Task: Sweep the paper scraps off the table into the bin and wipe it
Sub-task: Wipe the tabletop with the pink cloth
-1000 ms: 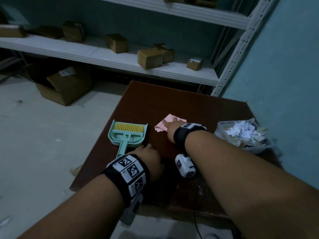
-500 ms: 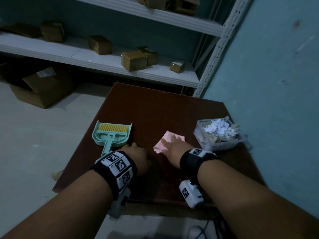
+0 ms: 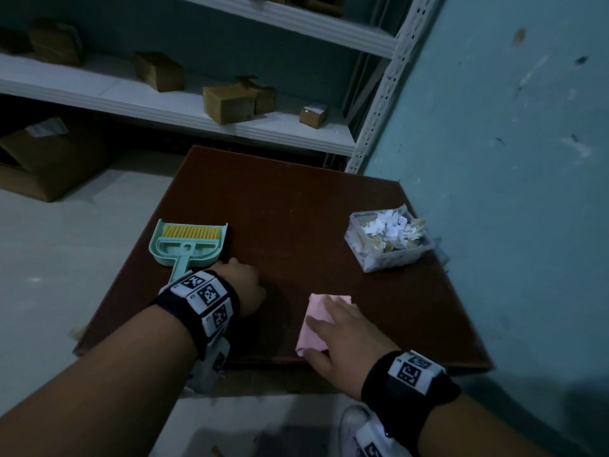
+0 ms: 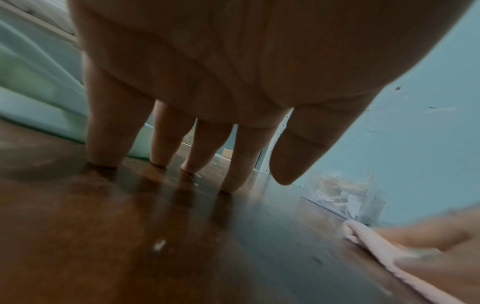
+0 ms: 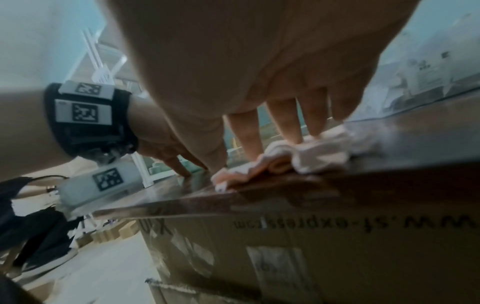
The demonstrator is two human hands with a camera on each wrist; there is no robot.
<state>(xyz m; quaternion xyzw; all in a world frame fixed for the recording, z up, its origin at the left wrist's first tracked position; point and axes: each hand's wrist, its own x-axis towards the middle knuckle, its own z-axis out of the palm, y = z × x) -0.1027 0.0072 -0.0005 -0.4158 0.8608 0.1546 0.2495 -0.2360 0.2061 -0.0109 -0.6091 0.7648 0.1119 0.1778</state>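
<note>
A pink cloth [image 3: 314, 316] lies near the front edge of the brown table [image 3: 296, 209]. My right hand [image 3: 342, 334] presses flat on it with spread fingers [image 5: 306, 123], and the cloth [image 5: 298, 156] bunches under them. My left hand [image 3: 245, 285] rests beside the dustpan handle, its straight fingertips [image 4: 161, 156] touching the bare wood. A clear plastic bin [image 3: 389, 245] full of paper scraps stands at the table's right side. I see no loose scraps on the tabletop.
A mint dustpan with a yellow-bristled brush [image 3: 189, 240] lies at the table's left. The teal wall [image 3: 510, 159] runs along the right edge. White shelves with small cardboard boxes [image 3: 227, 102] stand behind. A cardboard box [image 5: 324, 246] sits under the table.
My right hand has dragged the pink cloth from the table's middle back to the near edge. My left hand has stayed by the dustpan handle.
</note>
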